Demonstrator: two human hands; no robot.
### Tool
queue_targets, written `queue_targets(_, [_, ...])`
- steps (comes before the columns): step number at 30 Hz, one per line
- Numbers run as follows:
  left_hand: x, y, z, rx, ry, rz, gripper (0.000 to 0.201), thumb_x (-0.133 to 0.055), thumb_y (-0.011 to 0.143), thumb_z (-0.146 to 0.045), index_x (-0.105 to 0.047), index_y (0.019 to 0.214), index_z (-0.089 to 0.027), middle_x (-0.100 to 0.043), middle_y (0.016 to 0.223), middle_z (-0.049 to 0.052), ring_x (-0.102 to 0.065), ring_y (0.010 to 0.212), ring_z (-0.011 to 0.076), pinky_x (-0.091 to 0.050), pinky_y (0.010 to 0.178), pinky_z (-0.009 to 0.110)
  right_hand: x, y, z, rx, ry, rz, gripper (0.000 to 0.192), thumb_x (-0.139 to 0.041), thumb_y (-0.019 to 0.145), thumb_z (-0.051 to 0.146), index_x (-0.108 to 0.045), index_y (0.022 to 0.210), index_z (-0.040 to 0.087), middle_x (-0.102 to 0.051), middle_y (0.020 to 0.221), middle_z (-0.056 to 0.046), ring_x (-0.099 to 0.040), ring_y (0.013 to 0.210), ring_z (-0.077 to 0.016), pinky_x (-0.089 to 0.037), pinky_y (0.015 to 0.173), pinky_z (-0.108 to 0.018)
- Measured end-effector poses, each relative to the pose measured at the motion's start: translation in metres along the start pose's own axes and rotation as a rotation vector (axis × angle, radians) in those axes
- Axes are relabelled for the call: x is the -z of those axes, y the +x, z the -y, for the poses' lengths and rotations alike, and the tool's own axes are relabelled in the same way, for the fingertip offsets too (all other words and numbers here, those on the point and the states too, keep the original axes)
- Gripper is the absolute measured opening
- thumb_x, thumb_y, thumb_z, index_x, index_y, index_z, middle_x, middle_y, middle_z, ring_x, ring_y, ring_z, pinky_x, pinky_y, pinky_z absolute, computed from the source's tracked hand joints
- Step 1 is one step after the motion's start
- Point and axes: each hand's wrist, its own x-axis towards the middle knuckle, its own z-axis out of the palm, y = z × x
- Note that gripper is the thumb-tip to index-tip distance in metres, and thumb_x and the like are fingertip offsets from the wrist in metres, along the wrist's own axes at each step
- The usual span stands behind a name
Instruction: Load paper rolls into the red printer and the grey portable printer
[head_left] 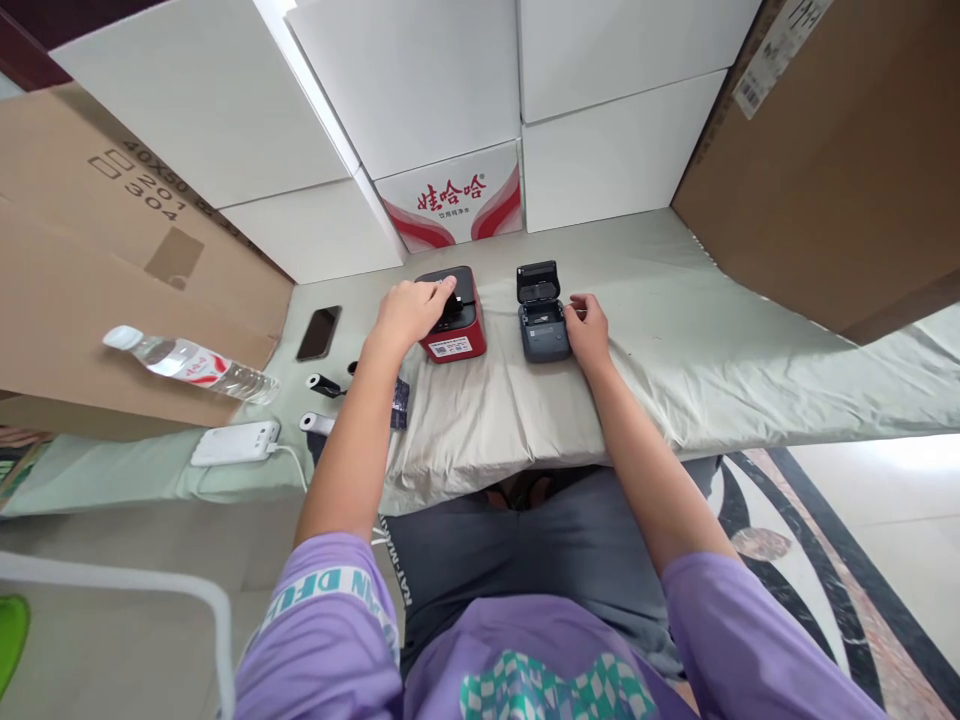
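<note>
Both hands laid on two small desktop printers; neither unit lifted.

Left hand (409, 312) lies palm-down on the red printer (453, 318), fingers curled loosely over its black top, nothing clasped; a white label with a code square shows on the printer's front, print too small to read. Right hand (587, 328) touches the right side of the grey printer (541, 322) with bent fingers, not gripping; that unit's lid stands open. The two printers sit just beside each other on a pale green cloth (712, 350). Behind them a white carton (457, 200) bears red characters "娃哈哈". At left, a brown cardboard box (90, 270) reads "40X50", "201", "304". A red-labelled water bottle (187, 362) lies on its side against it, near a dark phone (319, 333) and a white power bank (234, 443).
</note>
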Motion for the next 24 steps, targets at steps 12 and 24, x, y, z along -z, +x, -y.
queue_targets(12, [-0.004,-0.009,-0.024,0.057,-0.07,-0.047,0.065,-0.036,0.099,-0.065,-0.082,0.106,-0.019,-0.077,0.109,0.019,-0.068,0.113,0.0381,-0.047,0.104,0.051,0.001,-0.003,0.005,0.008,0.01,-0.015,0.03,-0.058,0.083,0.042,-0.059,0.105,0.021,-0.068,0.097,-0.007,-0.062,0.084,-0.0214,-0.052,0.089,-0.041])
queue_targets(24, [-0.067,-0.166,0.045,0.587,-0.266,-0.565,0.034,-0.048,0.098,-0.034,-0.068,0.121,-0.02,-0.072,0.125,0.015,-0.064,0.124,0.031,-0.045,0.112,0.047,0.002,0.001,0.0,0.009,-0.014,-0.004,0.029,-0.059,0.083,0.042,-0.059,0.104,0.022,-0.066,0.096,-0.006,-0.062,0.087,-0.022,-0.052,0.091,-0.043])
